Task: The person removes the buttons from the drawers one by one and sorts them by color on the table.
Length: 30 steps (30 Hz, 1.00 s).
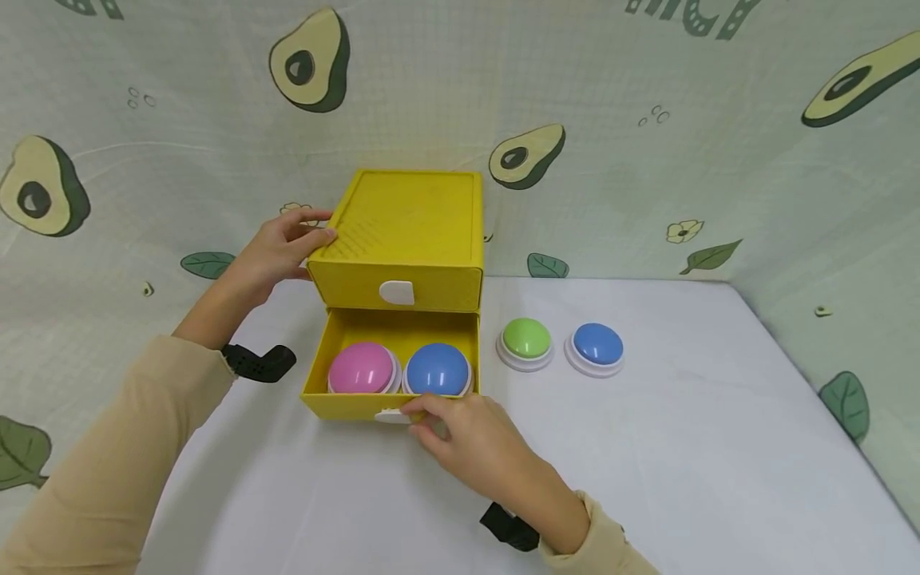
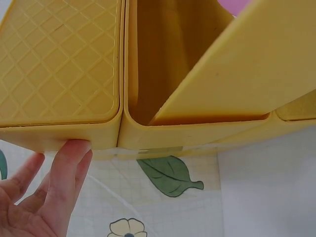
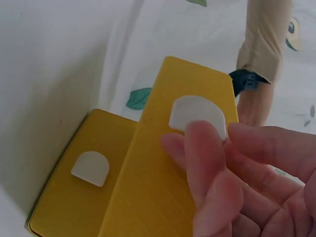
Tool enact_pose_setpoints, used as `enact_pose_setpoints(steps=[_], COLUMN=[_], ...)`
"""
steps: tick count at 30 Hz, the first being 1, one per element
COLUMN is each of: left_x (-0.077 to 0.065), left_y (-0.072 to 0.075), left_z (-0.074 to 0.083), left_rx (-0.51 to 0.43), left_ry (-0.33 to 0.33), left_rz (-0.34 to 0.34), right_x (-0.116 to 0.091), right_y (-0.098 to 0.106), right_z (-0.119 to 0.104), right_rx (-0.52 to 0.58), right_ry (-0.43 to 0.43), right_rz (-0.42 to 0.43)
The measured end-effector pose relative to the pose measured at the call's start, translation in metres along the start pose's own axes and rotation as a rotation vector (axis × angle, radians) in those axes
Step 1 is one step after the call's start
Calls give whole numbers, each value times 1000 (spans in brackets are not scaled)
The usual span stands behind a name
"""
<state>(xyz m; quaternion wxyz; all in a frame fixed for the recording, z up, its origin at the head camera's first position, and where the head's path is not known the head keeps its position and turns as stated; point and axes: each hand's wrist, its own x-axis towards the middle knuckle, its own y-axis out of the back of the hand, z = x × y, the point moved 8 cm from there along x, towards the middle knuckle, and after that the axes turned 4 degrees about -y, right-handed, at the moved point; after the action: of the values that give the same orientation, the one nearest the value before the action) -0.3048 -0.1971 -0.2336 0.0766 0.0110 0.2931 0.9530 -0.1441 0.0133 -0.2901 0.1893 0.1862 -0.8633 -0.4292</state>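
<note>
A yellow two-drawer box (image 1: pixel 410 216) stands on the table, its lower drawer (image 1: pixel 338 407) pulled out and its upper drawer closed. Inside the lower drawer sit a pink dome-shaped push button (image 1: pixel 362 367) and a blue one (image 1: pixel 437 369), side by side on white bases. My left hand (image 1: pixel 282 246) rests against the box's upper left side with fairly straight fingers; in the left wrist view its fingertips (image 2: pixel 76 146) touch the yellow wall. The lower drawer's white handle (image 3: pixel 197 112) is pinched by my right hand (image 1: pixel 477 439), which partly covers it.
To the right of the box, a green push button (image 1: pixel 526 339) and another blue push button (image 1: pixel 598 345) stand on the white table (image 1: pixel 683 447). An avocado-print cloth (image 1: pixel 424 96) hangs behind. The upper drawer has its own white handle (image 1: pixel 397 292).
</note>
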Motion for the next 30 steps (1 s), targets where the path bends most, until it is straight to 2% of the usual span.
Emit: enact_pose_setpoints(steps=[4, 9, 14, 16, 19, 22, 30], left_x=[-1, -1, -1, -1, -1, -1, -1], left_y=[1, 0, 1, 1, 1, 1, 1], left_z=[0, 1, 1, 1, 1, 1, 0], left_rx=[-1, -9, -8, -6, -3, -1, -6], left_ry=[-2, -2, -5, -5, -2, 0, 4], left_rz=[2, 0, -1, 1, 8, 11, 10], right_x=[-1, -2, 2, 5, 13, 21, 41], right_y=[5, 18, 37, 46, 57, 60, 35], right_z=[0, 1, 7, 11, 15, 18, 27], right_rx=[59, 183, 320, 334, 292, 207, -47], right_ry=[31, 70, 25, 17, 52, 91, 139], right_rz=[-27, -46, -76, -56, -10, -2, -249])
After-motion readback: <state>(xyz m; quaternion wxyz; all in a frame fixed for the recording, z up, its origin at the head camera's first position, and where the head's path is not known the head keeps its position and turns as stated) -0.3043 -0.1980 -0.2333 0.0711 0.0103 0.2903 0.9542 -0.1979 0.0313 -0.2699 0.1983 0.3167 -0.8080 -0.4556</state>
